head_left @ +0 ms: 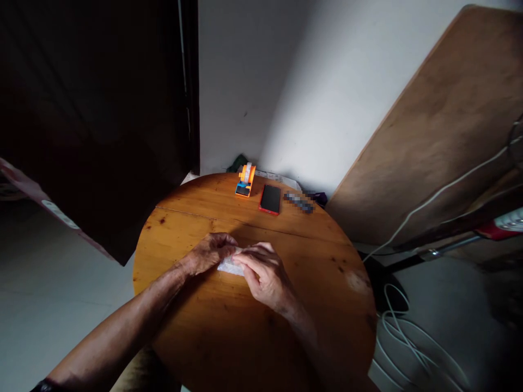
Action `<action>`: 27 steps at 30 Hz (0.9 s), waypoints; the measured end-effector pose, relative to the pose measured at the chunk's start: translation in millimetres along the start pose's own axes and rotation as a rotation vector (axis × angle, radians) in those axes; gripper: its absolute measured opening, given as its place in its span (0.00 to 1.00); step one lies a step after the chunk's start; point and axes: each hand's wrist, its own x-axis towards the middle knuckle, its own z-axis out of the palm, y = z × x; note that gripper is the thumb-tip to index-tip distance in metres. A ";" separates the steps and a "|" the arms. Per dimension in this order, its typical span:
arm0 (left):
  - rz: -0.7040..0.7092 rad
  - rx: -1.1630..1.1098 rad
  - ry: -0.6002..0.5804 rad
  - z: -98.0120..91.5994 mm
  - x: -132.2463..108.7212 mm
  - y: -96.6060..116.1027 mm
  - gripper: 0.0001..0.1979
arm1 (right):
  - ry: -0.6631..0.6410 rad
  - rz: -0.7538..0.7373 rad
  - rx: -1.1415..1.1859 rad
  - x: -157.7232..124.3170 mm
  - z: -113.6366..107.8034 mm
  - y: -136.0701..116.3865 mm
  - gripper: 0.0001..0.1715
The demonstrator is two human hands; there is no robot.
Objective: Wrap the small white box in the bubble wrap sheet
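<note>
Over the middle of the round wooden table (192, 316), both hands are closed on a small whitish, see-through packet that looks like bubble wrap (229, 266). My left hand (210, 253) pinches its upper left part, with the thumb turned toward the right hand. From the right, my right hand (261, 272) presses its fingers on the upper edge. The fingers cover much of the packet, and I cannot make out what is inside it.
An orange tape dispenser (246, 179) stands at the table's far side. To its right lie a phone with a red edge (270, 199) and a blurred dark object (298, 202). Behind them is a white wall (253, 81). White cable (402, 337) coils on the floor at right.
</note>
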 end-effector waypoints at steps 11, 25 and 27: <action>0.008 -0.031 -0.034 -2.0 2.0 -7.5 0.14 | -0.049 -0.008 -0.022 -2.6 0.1 3.2 0.16; 0.046 -0.053 -0.104 -6.2 2.4 -15.0 0.35 | 0.074 0.206 0.097 -1.1 -12.1 2.6 0.11; 0.055 -0.070 -0.122 -5.6 1.8 -13.7 0.33 | 0.071 0.324 0.105 -0.7 -16.3 4.9 0.14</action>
